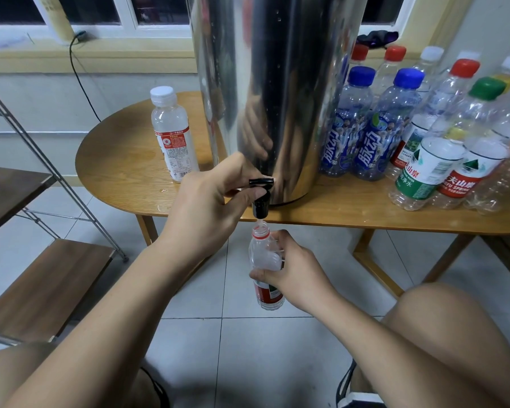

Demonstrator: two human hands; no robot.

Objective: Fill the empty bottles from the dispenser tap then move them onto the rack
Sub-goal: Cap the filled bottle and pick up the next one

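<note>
While the wooden rack [42, 278] stands at the left edge of the frame and a white-capped bottle [174, 136] stands on the tabletop [124, 160] left of centre, the left grip [206, 207] pinches the black tap lever [261, 181] at the foot of the steel dispenser [271, 98] in the middle. Just below, the uncapped bottle [262, 254] hangs over the floor, mouth under the spout, with the right grip [295, 272] curled round its body. Capped bottles [424, 136] crowd the tabletop at the right.
</note>
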